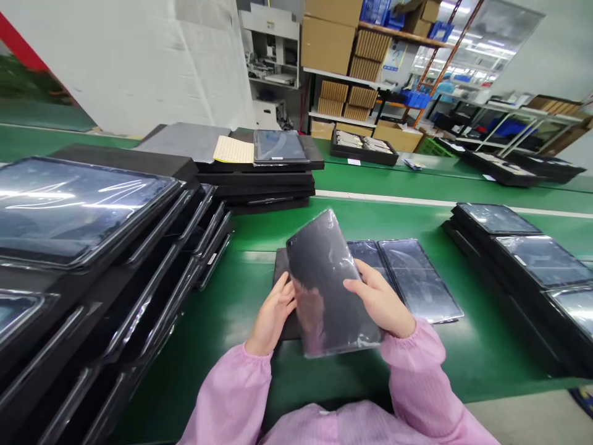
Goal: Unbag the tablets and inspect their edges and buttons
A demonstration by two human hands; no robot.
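Observation:
In the middle of the head view a dark tablet (331, 287) in a clear plastic sleeve is held tilted above the bench, its back with a small camera spot facing me. My right hand (380, 300) is closed on its right edge, thumb on the near face. My left hand (274, 309) has its fingers bent against the left edge; part of their grip is hidden. Behind the tablet a black foam tray (280, 264) partly shows. To its right lies another wrapped tablet (417, 278), beside a partly covered one.
At left, black foam trays with wrapped tablets (83, 204) are stacked high. Another tray stack (273, 185) behind holds a yellowish sheet (234, 149). More tablets (546, 259) lie on trays at right. Along the green bench (222, 352) runs a white strip (398, 199); cardboard boxes (328, 43) stand beyond.

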